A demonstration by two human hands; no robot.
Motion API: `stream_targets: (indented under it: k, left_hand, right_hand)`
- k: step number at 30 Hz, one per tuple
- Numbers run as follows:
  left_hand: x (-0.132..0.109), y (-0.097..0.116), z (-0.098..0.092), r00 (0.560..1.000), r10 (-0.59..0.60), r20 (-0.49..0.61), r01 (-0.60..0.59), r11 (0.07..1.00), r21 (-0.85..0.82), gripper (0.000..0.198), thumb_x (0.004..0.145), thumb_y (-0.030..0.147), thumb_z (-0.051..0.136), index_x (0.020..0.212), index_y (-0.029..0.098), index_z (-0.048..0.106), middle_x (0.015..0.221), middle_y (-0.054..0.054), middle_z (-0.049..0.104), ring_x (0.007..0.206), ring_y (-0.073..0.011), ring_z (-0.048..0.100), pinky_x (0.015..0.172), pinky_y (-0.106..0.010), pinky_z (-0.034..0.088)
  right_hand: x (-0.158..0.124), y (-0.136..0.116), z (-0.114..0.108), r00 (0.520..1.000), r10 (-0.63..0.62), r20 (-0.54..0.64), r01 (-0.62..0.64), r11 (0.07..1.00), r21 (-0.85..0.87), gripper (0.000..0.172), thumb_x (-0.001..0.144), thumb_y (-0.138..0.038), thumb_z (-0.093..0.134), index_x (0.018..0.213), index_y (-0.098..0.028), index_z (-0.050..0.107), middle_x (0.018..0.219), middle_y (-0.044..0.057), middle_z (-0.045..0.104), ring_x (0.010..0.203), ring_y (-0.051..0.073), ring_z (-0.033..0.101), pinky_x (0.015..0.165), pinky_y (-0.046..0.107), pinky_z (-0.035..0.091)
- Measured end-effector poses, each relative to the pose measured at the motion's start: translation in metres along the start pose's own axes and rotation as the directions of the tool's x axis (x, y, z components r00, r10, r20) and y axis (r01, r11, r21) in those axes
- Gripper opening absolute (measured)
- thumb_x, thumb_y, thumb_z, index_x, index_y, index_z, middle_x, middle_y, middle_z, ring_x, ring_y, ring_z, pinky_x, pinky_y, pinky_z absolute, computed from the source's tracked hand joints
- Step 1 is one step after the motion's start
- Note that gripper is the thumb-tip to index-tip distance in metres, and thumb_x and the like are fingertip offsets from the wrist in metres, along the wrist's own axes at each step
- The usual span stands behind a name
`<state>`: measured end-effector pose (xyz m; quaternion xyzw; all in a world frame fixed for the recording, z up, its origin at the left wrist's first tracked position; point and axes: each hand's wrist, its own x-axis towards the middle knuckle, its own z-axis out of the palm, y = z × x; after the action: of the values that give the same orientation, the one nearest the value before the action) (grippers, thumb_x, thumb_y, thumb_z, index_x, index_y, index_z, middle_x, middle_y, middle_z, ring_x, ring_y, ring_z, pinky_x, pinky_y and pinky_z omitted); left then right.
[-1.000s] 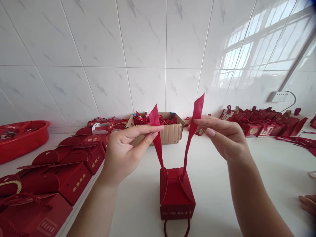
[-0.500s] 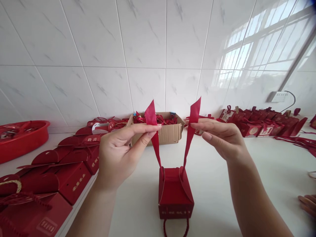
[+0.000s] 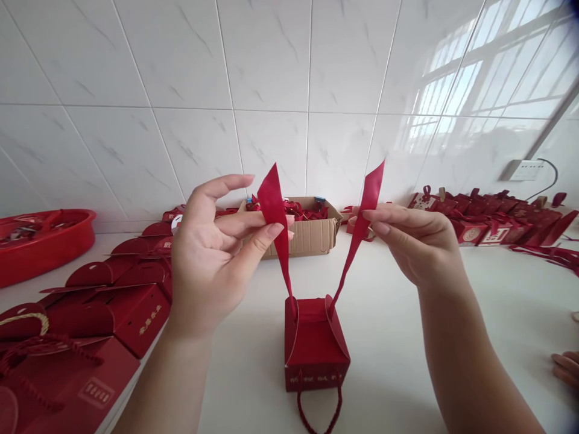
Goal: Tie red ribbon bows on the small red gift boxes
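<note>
A small dark red gift box (image 3: 314,343) stands on the white table before me, its curved top flaps folded together. Red ribbon (image 3: 274,199) rises from both flaps in two slanted-cut ends. My left hand (image 3: 217,259) pinches the left end between thumb and a finger, with the index finger raised apart. The right end is pinched in my right hand (image 3: 416,247), thumb against the fingertips. Toward me, a twisted red cord handle (image 3: 339,410) hangs from the front of the box.
Several red boxes (image 3: 140,319) line the left side. A red plastic basin (image 3: 88,235) sits behind them. An open cardboard box (image 3: 312,238) with red ribbons stands by the tiled wall. Small red boxes (image 3: 493,220) fill the back right. Another person's hand (image 3: 565,366) shows at right.
Both ribbon ends have spread wider and risen slightly in view. My left index finger has lifted off the ribbon, and my left thumb now lies across it. The right hand has shifted right.
</note>
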<state>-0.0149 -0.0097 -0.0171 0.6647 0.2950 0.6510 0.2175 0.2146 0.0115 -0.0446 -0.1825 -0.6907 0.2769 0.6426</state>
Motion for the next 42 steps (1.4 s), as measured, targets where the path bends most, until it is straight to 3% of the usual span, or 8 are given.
stream_targets:
  k: [3, 6, 13, 23, 29, 33, 36, 42]
  left_hand:
    - [-0.001, 0.001, 0.006, 0.999, -0.018, -0.052, 0.015, 0.999, -0.048, 0.026, 0.078, 0.018, 0.068, 0.096, 0.024, 0.050, 0.075, 0.003, 0.073, 0.081, -0.0189, 0.071, 0.080, -0.033, 0.057]
    - [-0.001, -0.002, 0.007, 1.000, -0.029, 0.004, 0.029, 0.999, -0.044, 0.020, 0.079, 0.018, 0.066, 0.087, 0.023, 0.049, 0.076, 0.002, 0.073, 0.082, -0.0172, 0.071, 0.080, -0.029, 0.057]
    - [0.000, -0.006, 0.001, 0.998, 0.006, 0.061, -0.005, 1.000, -0.009, 0.011, 0.080, 0.019, 0.066, 0.083, 0.021, 0.056, 0.082, 0.001, 0.074, 0.085, -0.0171, 0.070, 0.083, -0.031, 0.057]
    - [-0.004, -0.010, 0.010, 0.996, -0.020, 0.088, 0.035, 0.985, -0.171, 0.012, 0.078, 0.017, 0.068, 0.084, 0.027, 0.070, 0.073, 0.005, 0.072, 0.069, -0.0116, 0.069, 0.067, -0.022, 0.058]
    - [-0.009, -0.007, 0.016, 0.976, -0.094, 0.195, 0.121, 0.984, -0.130, 0.011, 0.080, 0.021, 0.067, 0.088, 0.027, 0.072, 0.074, 0.003, 0.070, 0.067, -0.0114, 0.066, 0.070, -0.024, 0.056]
    - [-0.009, -0.008, 0.018, 0.949, -0.214, 0.231, 0.228, 0.973, -0.035, 0.041, 0.078, 0.028, 0.069, 0.117, 0.026, 0.058, 0.076, 0.001, 0.070, 0.072, -0.0156, 0.067, 0.069, -0.028, 0.055]
    - [-0.007, -0.012, 0.019, 0.929, -0.294, 0.225, 0.303, 0.953, -0.003, 0.057, 0.076, 0.032, 0.070, 0.127, 0.027, 0.046, 0.074, 0.001, 0.070, 0.075, -0.0180, 0.068, 0.069, -0.030, 0.055]
    - [-0.004, -0.013, 0.019, 0.904, -0.255, 0.344, 0.271, 0.963, 0.003, 0.015, 0.080, 0.033, 0.064, 0.086, 0.019, 0.066, 0.086, -0.003, 0.071, 0.084, -0.0184, 0.067, 0.077, -0.030, 0.055]
  right_hand:
    - [0.000, 0.001, 0.002, 0.997, 0.057, -0.042, -0.057, 0.998, 0.010, 0.021, 0.081, -0.016, 0.064, 0.094, -0.030, 0.073, 0.095, -0.001, 0.073, 0.095, 0.017, 0.066, 0.084, 0.033, 0.056]
    - [0.000, 0.000, 0.005, 0.994, 0.090, -0.059, -0.089, 0.996, 0.017, 0.019, 0.080, -0.017, 0.066, 0.093, -0.028, 0.074, 0.095, 0.000, 0.073, 0.099, 0.020, 0.065, 0.088, 0.037, 0.055]
    - [-0.001, -0.002, 0.009, 0.994, 0.092, -0.062, -0.091, 0.996, 0.009, 0.018, 0.079, -0.017, 0.067, 0.092, -0.028, 0.074, 0.098, 0.001, 0.072, 0.096, 0.021, 0.066, 0.087, 0.041, 0.055]
    - [-0.002, -0.004, 0.015, 0.996, 0.076, -0.044, -0.077, 0.997, -0.008, 0.020, 0.082, -0.015, 0.063, 0.093, -0.027, 0.073, 0.097, 0.001, 0.072, 0.100, 0.020, 0.064, 0.086, 0.036, 0.055]
    - [-0.003, -0.007, 0.026, 0.994, 0.088, 0.062, -0.089, 0.996, 0.004, 0.016, 0.081, -0.013, 0.064, 0.092, -0.022, 0.071, 0.086, 0.001, 0.069, 0.065, 0.012, 0.065, 0.063, 0.029, 0.059]
    - [-0.004, -0.006, 0.033, 0.985, 0.123, 0.124, -0.124, 0.992, -0.001, 0.010, 0.081, -0.013, 0.063, 0.087, -0.020, 0.064, 0.082, 0.000, 0.065, 0.057, 0.009, 0.059, 0.051, 0.024, 0.055]
    - [-0.005, -0.005, 0.035, 0.974, 0.168, 0.150, -0.173, 0.985, 0.023, 0.024, 0.079, -0.012, 0.065, 0.097, -0.024, 0.054, 0.079, -0.003, 0.063, 0.057, 0.008, 0.055, 0.049, 0.022, 0.052]
    - [-0.005, -0.006, 0.035, 0.944, 0.266, 0.197, -0.271, 0.962, 0.003, 0.040, 0.078, -0.016, 0.067, 0.115, -0.023, 0.053, 0.075, -0.002, 0.062, 0.060, 0.009, 0.056, 0.054, 0.023, 0.050]
